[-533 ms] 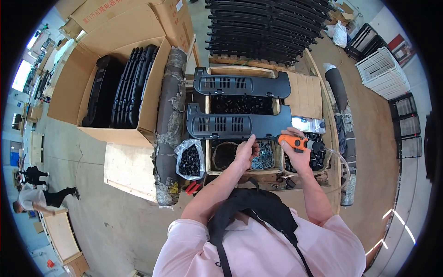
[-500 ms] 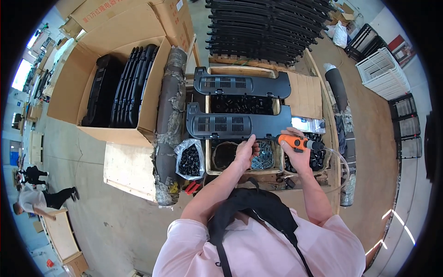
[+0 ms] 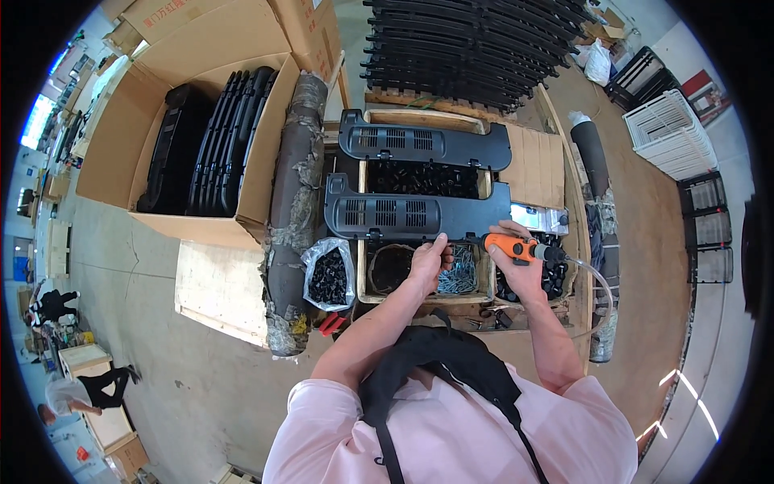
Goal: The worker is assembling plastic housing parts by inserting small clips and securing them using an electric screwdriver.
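Observation:
A black vented plastic panel (image 3: 476,216) lies across a wooden parts box, with a similar panel (image 3: 476,147) farther off. My left hand (image 3: 430,260) is closed at the nearer panel's front edge, its thumb on the edge and the fingers curled below. In my right hand (image 3: 520,266) is an orange power screwdriver (image 3: 506,244), gripped level with its shaft pointing left along that edge. The shaft's tip is close to my left thumb; any screw there is too small to make out. A clear hose (image 3: 606,294) curves from the tool's right end.
Screws (image 3: 459,273) fill a compartment below my hands. Black small parts sit in a plastic bag (image 3: 330,274) beside red-handled pliers (image 3: 331,323). A wrapped roll (image 3: 290,218) separates the bench from a carton (image 3: 254,185) of panels. Black frames (image 3: 476,48) are stacked at the back.
Both hands, the screwdriver and the panel keep nearly the same places relative to each other. The whole view has shifted slightly. At the far left a walking person has moved lower in the picture.

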The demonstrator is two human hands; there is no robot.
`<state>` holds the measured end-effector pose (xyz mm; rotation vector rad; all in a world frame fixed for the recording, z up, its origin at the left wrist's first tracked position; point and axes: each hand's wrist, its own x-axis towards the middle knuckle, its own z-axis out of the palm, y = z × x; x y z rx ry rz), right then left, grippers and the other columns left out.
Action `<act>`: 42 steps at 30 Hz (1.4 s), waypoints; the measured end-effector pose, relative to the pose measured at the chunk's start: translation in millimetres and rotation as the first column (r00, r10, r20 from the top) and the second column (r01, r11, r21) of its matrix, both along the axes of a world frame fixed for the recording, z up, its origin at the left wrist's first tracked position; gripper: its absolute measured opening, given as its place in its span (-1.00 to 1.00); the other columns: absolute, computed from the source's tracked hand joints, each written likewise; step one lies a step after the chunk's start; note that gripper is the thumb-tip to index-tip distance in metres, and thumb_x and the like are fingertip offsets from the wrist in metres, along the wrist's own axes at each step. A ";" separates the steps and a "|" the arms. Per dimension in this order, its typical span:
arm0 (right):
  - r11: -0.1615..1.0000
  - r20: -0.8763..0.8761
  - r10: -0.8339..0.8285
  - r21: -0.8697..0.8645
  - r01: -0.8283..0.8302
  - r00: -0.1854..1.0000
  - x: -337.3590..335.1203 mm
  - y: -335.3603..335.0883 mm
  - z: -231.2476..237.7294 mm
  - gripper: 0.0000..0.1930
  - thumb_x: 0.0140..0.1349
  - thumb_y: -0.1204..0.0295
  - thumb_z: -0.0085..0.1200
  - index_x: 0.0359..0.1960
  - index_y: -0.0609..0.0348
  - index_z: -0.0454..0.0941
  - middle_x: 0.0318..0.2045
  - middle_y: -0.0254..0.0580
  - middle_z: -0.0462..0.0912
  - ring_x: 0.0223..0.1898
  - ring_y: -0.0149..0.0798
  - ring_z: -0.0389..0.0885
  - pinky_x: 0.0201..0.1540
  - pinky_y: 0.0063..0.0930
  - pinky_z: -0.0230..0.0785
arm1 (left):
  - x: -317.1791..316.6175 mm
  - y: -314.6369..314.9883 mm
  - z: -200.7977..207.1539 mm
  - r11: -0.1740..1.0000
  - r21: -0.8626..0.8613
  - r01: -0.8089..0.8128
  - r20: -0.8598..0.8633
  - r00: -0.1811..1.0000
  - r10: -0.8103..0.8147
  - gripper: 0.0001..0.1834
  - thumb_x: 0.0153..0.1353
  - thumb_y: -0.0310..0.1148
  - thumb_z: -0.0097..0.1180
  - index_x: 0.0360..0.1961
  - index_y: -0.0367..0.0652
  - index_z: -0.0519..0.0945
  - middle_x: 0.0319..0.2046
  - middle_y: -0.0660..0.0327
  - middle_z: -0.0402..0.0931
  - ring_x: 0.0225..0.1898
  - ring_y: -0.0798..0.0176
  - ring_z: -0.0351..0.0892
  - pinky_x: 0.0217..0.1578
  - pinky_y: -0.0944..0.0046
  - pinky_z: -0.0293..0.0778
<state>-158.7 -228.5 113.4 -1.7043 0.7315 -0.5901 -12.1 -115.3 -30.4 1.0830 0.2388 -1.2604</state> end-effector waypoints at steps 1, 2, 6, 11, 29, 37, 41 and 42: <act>1.000 -0.001 0.000 0.000 0.000 1.000 0.6 -0.6 -1.1 -0.49 0.26 0.59 0.29 0.24 0.29 0.44 0.11 0.02 0.67 0.15 -0.29 0.63 0.28 -0.37 0.45 | 0.2 -0.1 0.0 1.000 0.000 0.000 -0.001 1.000 0.000 -0.65 0.47 -0.06 0.19 -0.23 -0.17 0.57 -0.39 0.30 0.57 -0.45 0.39 0.55 -0.47 0.33 0.48; 1.000 0.004 0.008 -0.011 -0.008 1.000 1.4 -1.7 -3.0 -0.49 0.26 0.59 0.29 0.24 0.29 0.45 0.11 0.02 0.67 0.15 -0.29 0.63 0.28 -0.37 0.45 | 0.5 -0.1 -0.1 1.000 0.000 0.005 0.000 1.000 -0.005 -0.65 0.47 -0.07 0.19 -0.23 -0.17 0.57 -0.39 0.30 0.57 -0.45 0.39 0.54 -0.48 0.33 0.48; 0.999 -0.002 0.022 -0.040 -0.023 1.000 5.1 -3.3 -4.3 -0.50 0.24 0.57 0.31 0.23 0.26 0.47 0.08 -0.04 0.70 0.11 -0.30 0.65 0.24 -0.36 0.48 | -0.1 -0.9 -0.8 1.000 -0.001 0.011 0.012 1.000 -0.011 -0.66 0.48 -0.08 0.18 -0.25 -0.16 0.57 -0.40 0.30 0.56 -0.45 0.40 0.54 -0.48 0.35 0.47; 0.992 -0.131 0.065 -0.100 -0.078 0.989 17.5 -7.7 9.7 -0.53 0.24 0.50 0.32 0.19 0.21 0.51 0.05 -0.10 0.71 0.08 -0.34 0.67 0.20 -0.39 0.50 | 1.7 -0.8 0.6 1.000 -0.008 0.012 -0.002 1.000 -0.012 -0.68 0.48 -0.10 0.18 -0.25 -0.15 0.56 -0.40 0.30 0.55 -0.43 0.39 0.53 -0.45 0.34 0.46; 0.954 -0.281 0.248 -0.097 -0.285 0.927 41.2 -19.3 23.7 -0.47 0.18 0.42 0.35 0.21 0.16 0.53 0.02 -0.10 0.73 0.02 -0.30 0.71 0.15 -0.38 0.54 | 0.9 -2.1 -6.0 0.999 0.026 0.045 0.114 0.992 -0.048 -0.64 0.49 -0.07 0.16 -0.30 -0.15 0.60 -0.47 0.34 0.54 -0.51 0.42 0.49 -0.53 0.35 0.39; 0.992 -0.008 0.125 0.003 -0.125 0.992 30.2 -10.7 43.5 -0.50 0.22 0.55 0.32 0.21 0.25 0.51 0.06 -0.12 0.71 0.07 -0.33 0.67 0.24 -0.37 0.48 | 6.7 24.2 -4.9 0.989 -0.108 0.100 -0.007 0.995 -0.101 -0.72 0.53 -0.20 0.06 0.01 -0.22 0.53 -0.24 0.23 0.59 -0.31 0.31 0.59 -0.37 0.31 0.53; 0.993 0.083 0.079 0.076 -0.085 0.993 23.2 0.3 40.2 -0.49 0.21 0.57 0.31 0.21 0.31 0.50 0.04 -0.05 0.73 0.07 -0.29 0.68 0.25 -0.32 0.49 | 7.9 45.5 7.6 0.989 -0.150 -0.017 -0.159 0.987 -0.007 -0.73 0.59 -0.34 -0.15 0.06 -0.29 0.51 -0.23 0.16 0.62 -0.30 0.25 0.63 -0.33 0.29 0.59; 0.993 0.087 0.081 0.079 -0.088 0.993 22.9 3.1 35.2 -0.49 0.21 0.57 0.31 0.21 0.31 0.50 0.04 -0.05 0.73 0.07 -0.29 0.68 0.25 -0.32 0.49 | 9.3 49.4 11.0 0.989 -0.146 -0.020 -0.156 0.988 -0.003 -0.73 0.59 -0.34 -0.15 0.06 -0.29 0.51 -0.23 0.16 0.62 -0.30 0.25 0.63 -0.33 0.29 0.59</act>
